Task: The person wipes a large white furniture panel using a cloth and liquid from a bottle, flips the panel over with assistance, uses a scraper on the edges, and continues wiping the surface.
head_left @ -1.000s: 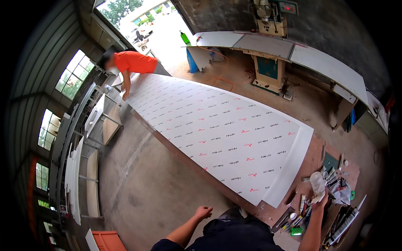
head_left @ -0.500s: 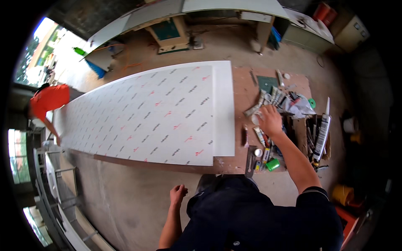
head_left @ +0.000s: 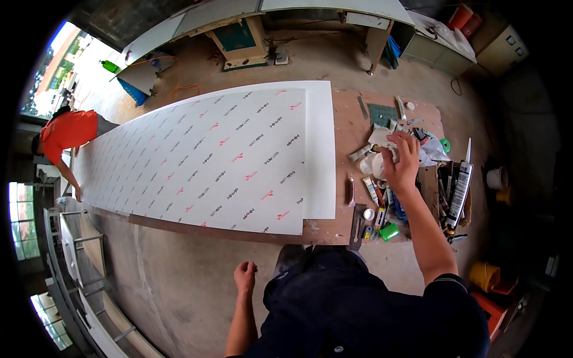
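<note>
My right hand is over the cluttered right end of the brown worktable. Its thumb and fingers are bent around a thin, crumpled white piece, whose material I cannot make out. Beneath and beside the hand lie several tubes, one of them a white tube, and a round white lid. My left hand hangs below the table's near edge, fingers curled, with nothing showing in it. A long white printed panel lies on a plain white sheet to the left.
At the panel's far left end, a person in an orange shirt leans over it. A sealant cartridge stands in a tool box at the table's right edge. A green object lies near the front. Workbenches line the back.
My right hand has lifted slightly and shifted right, its fingers now closed around the white piece. My left hand has moved slightly left. The other person has barely moved.
</note>
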The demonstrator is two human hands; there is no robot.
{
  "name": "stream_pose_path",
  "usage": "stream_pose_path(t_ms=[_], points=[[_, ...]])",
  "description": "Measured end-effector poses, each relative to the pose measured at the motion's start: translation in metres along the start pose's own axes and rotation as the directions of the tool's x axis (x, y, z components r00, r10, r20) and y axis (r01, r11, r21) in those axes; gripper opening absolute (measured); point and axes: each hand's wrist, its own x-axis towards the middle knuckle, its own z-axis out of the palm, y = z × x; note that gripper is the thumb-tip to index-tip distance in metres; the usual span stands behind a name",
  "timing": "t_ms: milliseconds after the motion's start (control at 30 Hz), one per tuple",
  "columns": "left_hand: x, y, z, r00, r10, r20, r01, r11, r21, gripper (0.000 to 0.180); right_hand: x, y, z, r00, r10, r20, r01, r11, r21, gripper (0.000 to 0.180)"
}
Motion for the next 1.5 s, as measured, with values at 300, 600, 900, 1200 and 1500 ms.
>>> stream_pose_path(t_ms=[300, 600, 900, 1200, 1500], points=[[0.105, 0.145, -0.039, 0.736, 0.662, -0.142, -0.524, 0.69, 0.499, 0.027, -0.092, -0.127, 0.093, 0.944, 0.025, 0.328, -0.143, 0.929, 0.342, 0.03], [0.23, 0.187, -0.042, 0.592, 0.806, 0.001, -0.452, 0.331, 0.828, 0.049, -0.061, -0.124, 0.234, 0.667, 0.195, 0.719, 0.031, 0.957, -0.289, 0.076], [0.238, 0.194, -0.04, 0.583, 0.811, 0.054, -0.539, 0.336, 0.773, 0.05, -0.009, -0.061, 0.285, 0.835, 0.257, 0.487, -0.103, 0.942, -0.321, 0.075], [0.234, 0.195, -0.04, 0.607, 0.791, 0.074, -0.568, 0.366, 0.737, 0.052, -0.013, -0.074, 0.275, 0.734, 0.343, 0.586, -0.096, 0.907, -0.411, 0.082], [0.242, 0.2, -0.064, 0.603, 0.788, 0.127, -0.636, 0.378, 0.672, 0.052, 0.059, -0.154, 0.394, 0.761, 0.007, 0.649, 0.15, 0.971, -0.187, 0.069]])
